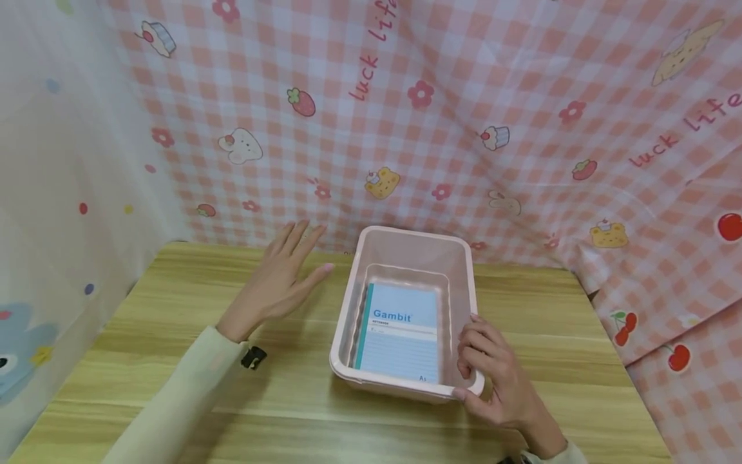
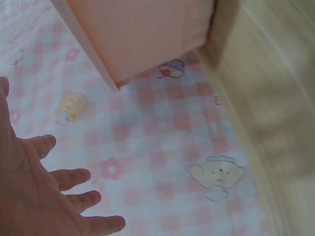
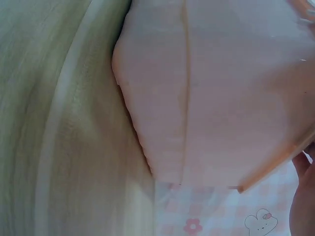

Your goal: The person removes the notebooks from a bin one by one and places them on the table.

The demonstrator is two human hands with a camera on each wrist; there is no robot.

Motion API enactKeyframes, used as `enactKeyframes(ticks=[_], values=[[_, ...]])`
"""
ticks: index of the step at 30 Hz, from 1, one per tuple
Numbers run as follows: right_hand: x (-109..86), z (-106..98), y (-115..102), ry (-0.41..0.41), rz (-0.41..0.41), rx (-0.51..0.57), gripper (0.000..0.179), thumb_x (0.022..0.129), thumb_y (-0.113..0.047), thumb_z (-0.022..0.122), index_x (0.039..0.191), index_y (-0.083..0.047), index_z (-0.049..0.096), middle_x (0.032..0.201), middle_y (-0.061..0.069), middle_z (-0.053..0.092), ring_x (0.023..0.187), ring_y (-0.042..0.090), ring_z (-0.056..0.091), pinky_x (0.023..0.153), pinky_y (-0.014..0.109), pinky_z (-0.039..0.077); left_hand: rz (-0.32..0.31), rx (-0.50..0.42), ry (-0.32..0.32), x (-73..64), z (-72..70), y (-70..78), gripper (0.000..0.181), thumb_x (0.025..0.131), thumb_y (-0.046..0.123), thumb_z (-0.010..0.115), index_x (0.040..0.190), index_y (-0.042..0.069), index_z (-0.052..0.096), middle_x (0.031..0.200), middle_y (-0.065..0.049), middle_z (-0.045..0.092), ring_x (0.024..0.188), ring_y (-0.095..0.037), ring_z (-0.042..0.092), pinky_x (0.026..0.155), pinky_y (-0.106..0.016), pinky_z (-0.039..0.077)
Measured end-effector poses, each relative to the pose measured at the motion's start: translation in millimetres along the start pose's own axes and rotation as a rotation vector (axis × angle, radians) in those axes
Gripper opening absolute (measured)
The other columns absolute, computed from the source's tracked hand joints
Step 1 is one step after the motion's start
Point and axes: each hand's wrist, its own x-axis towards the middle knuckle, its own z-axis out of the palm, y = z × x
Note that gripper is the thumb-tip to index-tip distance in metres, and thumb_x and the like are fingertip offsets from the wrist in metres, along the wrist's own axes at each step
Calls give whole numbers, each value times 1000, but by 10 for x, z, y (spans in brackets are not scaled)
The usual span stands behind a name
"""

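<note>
A pale pink plastic bin (image 1: 400, 385) stands on the wooden table, its far end close to the back cloth. Flat on its bottom lies a light blue notebook (image 1: 402, 335) marked "Gambit", with a green spine strip at the left. My right hand (image 1: 495, 370) grips the bin's rim at the near right corner, thumb on the near side and fingers curled over the right edge. To the left of the bin, my left hand (image 1: 275, 283) hovers with its fingers straight and spread, apart from the bin wall (image 2: 142, 39) in the left wrist view.
Behind the table (image 1: 580, 380) hangs a pink checked cloth (image 1: 406, 129) with cartoon prints. A whitish cloth (image 1: 87, 161) hangs along the left side, and more pink cloth covers the right. A black strap piece (image 1: 253, 357) shows at the left wrist.
</note>
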Motion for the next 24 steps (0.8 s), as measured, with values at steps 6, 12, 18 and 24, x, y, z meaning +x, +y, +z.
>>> enactKeyframes(ticks=[6,12,18,24], values=[[2,47,0,43,-7,-19,39,95,-43,59,69,-15,49,77,-2,48,92,25,49,121,46,30,38,-1,-20,122,-77,171,72,103,66,36,165,37,12,174,-6,7,161,-35,3,125,-64,12],[-28,81,15,65,10,-27,39,94,-43,59,69,-16,48,76,-3,47,91,25,50,120,47,30,46,-24,-77,264,-141,393,78,100,73,34,164,31,22,174,-5,12,161,-34,7,124,-65,18],[-44,97,21,80,23,-39,39,93,-44,59,68,-17,47,76,-2,47,90,25,50,120,48,30,113,14,-110,462,-161,643,80,99,74,34,163,26,29,171,-12,21,159,-36,16,123,-65,19],[-47,104,15,86,31,-44,41,95,-45,57,68,-16,46,76,-2,47,91,25,50,121,48,30,158,26,-141,634,-112,897,81,97,77,35,162,29,28,170,-9,24,158,-35,21,123,-62,23]])
